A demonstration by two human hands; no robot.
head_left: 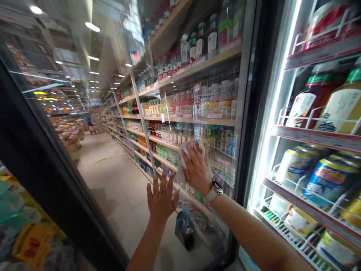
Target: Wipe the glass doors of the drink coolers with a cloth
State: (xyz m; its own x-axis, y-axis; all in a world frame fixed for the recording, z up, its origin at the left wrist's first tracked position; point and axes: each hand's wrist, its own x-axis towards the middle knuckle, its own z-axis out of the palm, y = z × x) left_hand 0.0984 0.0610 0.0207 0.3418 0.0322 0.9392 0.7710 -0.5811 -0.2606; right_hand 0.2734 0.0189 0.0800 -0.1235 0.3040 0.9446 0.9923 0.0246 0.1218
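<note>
My right hand [197, 170] lies with its fingers flat on a white cloth [182, 176], pressing it to the glass of an open fridge door [246, 124]. The cloth looks thin and crumpled, and the palm covers part of it. A watch sits on my right wrist. Lower and to the left, my left hand [161, 200] is raised with fingers spread and nothing in it. It is close to the glass; whether it touches the pane, I cannot tell.
To the right stands a lit fridge with bottles and cans [332, 178] on wire-fronted shelves [316, 131]. Beyond the glass, long shelves of bottled drinks [214, 101] run along an aisle floor [113, 158]. Colourful packages [32, 241] lie at the lower left. A dark box-like object [184, 233] is on the floor.
</note>
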